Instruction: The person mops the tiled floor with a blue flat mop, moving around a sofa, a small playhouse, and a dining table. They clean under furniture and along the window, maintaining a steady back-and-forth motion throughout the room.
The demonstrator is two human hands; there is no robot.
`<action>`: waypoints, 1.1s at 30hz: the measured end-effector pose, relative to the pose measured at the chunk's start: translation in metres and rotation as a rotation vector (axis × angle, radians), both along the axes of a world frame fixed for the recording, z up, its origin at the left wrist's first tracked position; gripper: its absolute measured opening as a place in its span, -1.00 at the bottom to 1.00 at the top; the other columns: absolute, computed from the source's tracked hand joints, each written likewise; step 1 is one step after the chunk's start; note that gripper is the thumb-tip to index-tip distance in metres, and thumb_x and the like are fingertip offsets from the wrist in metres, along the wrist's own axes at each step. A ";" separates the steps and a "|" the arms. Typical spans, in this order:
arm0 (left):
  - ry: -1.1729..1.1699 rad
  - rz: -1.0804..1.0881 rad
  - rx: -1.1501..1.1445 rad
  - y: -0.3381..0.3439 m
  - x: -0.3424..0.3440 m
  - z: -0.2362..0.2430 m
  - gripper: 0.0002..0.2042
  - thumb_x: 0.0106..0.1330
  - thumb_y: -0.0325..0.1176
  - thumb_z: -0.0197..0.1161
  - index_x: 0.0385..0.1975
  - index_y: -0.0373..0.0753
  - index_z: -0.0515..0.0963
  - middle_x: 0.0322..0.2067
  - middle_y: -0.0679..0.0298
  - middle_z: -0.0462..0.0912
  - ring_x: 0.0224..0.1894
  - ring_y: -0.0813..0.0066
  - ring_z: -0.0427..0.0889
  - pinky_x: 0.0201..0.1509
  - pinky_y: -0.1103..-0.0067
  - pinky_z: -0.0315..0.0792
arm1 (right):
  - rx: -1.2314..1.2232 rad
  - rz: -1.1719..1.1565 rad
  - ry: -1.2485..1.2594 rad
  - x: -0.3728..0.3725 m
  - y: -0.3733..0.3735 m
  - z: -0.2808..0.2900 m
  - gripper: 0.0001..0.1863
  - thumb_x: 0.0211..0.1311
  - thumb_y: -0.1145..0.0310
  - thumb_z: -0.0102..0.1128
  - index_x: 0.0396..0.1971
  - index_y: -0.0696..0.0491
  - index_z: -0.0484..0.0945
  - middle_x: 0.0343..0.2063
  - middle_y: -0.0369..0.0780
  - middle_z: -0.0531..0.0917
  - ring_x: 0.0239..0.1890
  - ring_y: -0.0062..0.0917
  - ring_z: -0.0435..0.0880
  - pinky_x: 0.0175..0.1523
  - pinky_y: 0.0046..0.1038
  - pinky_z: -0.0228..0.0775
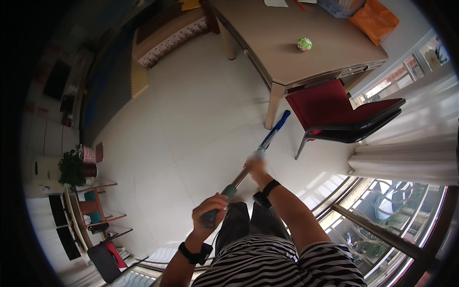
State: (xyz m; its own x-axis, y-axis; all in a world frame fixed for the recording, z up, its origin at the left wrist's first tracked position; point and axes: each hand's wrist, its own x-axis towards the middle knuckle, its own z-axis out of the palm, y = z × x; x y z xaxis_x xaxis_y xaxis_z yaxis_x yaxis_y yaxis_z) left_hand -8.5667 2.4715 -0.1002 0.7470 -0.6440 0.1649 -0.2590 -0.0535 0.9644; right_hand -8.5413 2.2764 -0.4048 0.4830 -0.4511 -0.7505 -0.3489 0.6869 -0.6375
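My left hand (208, 208) is wrapped round the green grip at the top end of a metal mop pole (238, 178). Farther along the pole, my right hand (256, 168), partly blurred, holds it. The blue mop head (279, 124) lies on the pale tiled floor (167, 143), beside a leg (273, 105) of the desk and to the left of a red chair (325, 110) with a black frame.
The desk's top (267, 33) bears a patterned ball (304, 44) and an orange bag (375, 21). A bench (169, 48) stands ahead on the left. Several chairs (107, 258) and a plant (71, 167) line the left side. White curtains (406, 153) and windows are at my right.
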 end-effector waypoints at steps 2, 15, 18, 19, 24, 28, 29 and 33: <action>0.048 0.015 0.012 -0.015 -0.017 -0.023 -0.86 0.14 -0.64 0.32 -0.33 -0.34 0.54 -0.20 0.11 0.65 0.11 0.14 0.58 0.24 0.26 0.40 | -0.217 0.187 0.034 -0.011 -0.031 -0.029 -0.76 0.09 0.53 0.16 -0.26 0.26 0.38 -0.49 -0.07 0.59 -0.52 -0.31 0.67 -0.46 -0.31 0.60; -0.212 -0.025 0.102 -0.003 -0.040 -0.044 -0.81 -0.01 -0.59 0.40 -0.38 -0.33 0.58 -0.18 0.08 0.68 -0.04 0.14 0.69 -0.04 0.42 0.61 | -0.110 0.021 0.079 -0.031 -0.039 -0.012 -0.78 0.18 0.46 0.03 -0.26 0.25 0.27 -0.57 -0.11 0.50 -0.64 -0.36 0.59 -0.56 -0.33 0.52; -0.210 0.035 0.100 0.007 -0.041 -0.027 -0.78 -0.02 -0.59 0.41 -0.36 -0.32 0.57 -0.20 0.06 0.69 -0.10 0.12 0.71 -0.05 0.42 0.61 | -0.170 0.145 0.167 -0.032 -0.026 0.001 -0.72 0.12 0.47 0.06 -0.20 0.28 0.32 -0.51 -0.09 0.56 -0.57 -0.33 0.66 -0.51 -0.32 0.57; -0.191 0.059 0.094 0.006 -0.044 -0.023 -0.78 -0.02 -0.59 0.41 -0.36 -0.32 0.57 -0.20 0.06 0.69 -0.11 0.12 0.71 -0.05 0.42 0.61 | -0.148 0.176 0.162 -0.034 -0.027 0.003 -0.73 0.11 0.48 0.07 -0.21 0.28 0.32 -0.51 -0.09 0.56 -0.57 -0.33 0.66 -0.51 -0.32 0.57; -0.095 0.095 0.105 -0.013 -0.052 -0.024 -0.79 0.02 -0.62 0.37 -0.33 -0.31 0.55 -0.20 0.07 0.67 -0.09 0.13 0.69 -0.06 0.44 0.57 | -0.006 0.104 0.042 -0.030 -0.035 -0.016 -0.81 0.06 0.56 0.09 -0.32 0.26 0.35 -0.57 -0.12 0.51 -0.60 -0.34 0.62 -0.54 -0.35 0.53; 0.024 0.076 0.057 -0.031 -0.041 -0.062 -0.78 0.08 -0.63 0.33 -0.27 -0.30 0.54 -0.14 0.10 0.65 0.08 0.17 0.63 0.04 0.44 0.52 | 0.175 -0.163 -0.024 -0.027 -0.072 -0.032 -0.93 0.12 0.58 0.03 -0.39 0.19 0.35 -0.60 -0.17 0.45 -0.64 -0.44 0.48 -0.55 -0.40 0.42; 0.059 0.061 0.031 -0.038 -0.036 -0.076 -0.75 0.10 -0.64 0.32 -0.21 -0.30 0.53 -0.13 0.11 0.65 0.11 0.19 0.61 0.07 0.44 0.51 | 0.159 -0.157 -0.032 -0.021 -0.085 -0.036 -0.94 0.12 0.58 0.01 -0.39 0.17 0.36 -0.58 -0.17 0.46 -0.63 -0.43 0.47 -0.53 -0.38 0.42; 0.292 0.145 -0.244 -0.078 -0.018 -0.136 -0.48 0.13 -0.62 0.34 0.11 -0.28 0.34 0.11 0.18 0.52 0.20 0.33 0.52 0.28 0.46 0.39 | 0.322 -0.318 -0.084 0.006 -0.139 -0.052 -0.94 0.21 0.58 0.01 -0.33 0.15 0.37 -0.47 -0.18 0.51 -0.53 -0.48 0.46 -0.43 -0.45 0.43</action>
